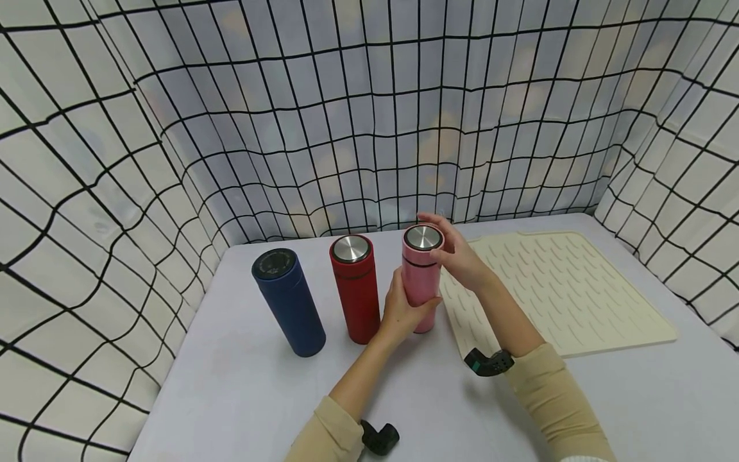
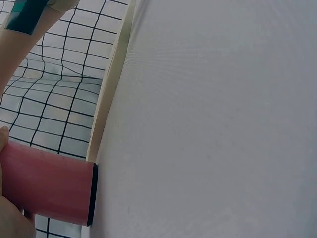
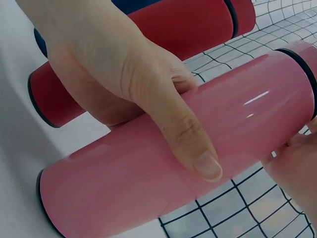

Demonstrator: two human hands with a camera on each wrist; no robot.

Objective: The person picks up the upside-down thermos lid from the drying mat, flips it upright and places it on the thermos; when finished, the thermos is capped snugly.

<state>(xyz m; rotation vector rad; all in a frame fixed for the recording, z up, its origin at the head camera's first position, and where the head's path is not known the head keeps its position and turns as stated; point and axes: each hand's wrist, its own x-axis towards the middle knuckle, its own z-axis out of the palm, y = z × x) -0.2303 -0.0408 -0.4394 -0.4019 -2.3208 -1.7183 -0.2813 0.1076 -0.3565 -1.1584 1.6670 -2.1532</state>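
A pink thermos bottle [image 1: 420, 279] with a steel-topped lid [image 1: 423, 237] stands close to upright over the white table. My left hand [image 1: 399, 311] grips its lower body, the thumb [image 3: 190, 141] across the front in the right wrist view. Up at the lid, my right hand [image 1: 458, 253] holds the side with its thumb, while the other fingers reach behind. Left of the pink one is a red thermos [image 1: 356, 295] with a steel top. Farther left stands a blue thermos [image 1: 291, 305] with a dark lid. In the left wrist view the pink thermos's base [image 2: 93, 193] appears right at the tabletop.
A cream ridged mat [image 1: 554, 289] lies on the right part of the table [image 1: 231, 398]. Black netting [image 1: 346, 115] over pale cloth surrounds the table at the back and both sides. Each wrist wears a black camera band [image 1: 487, 362].
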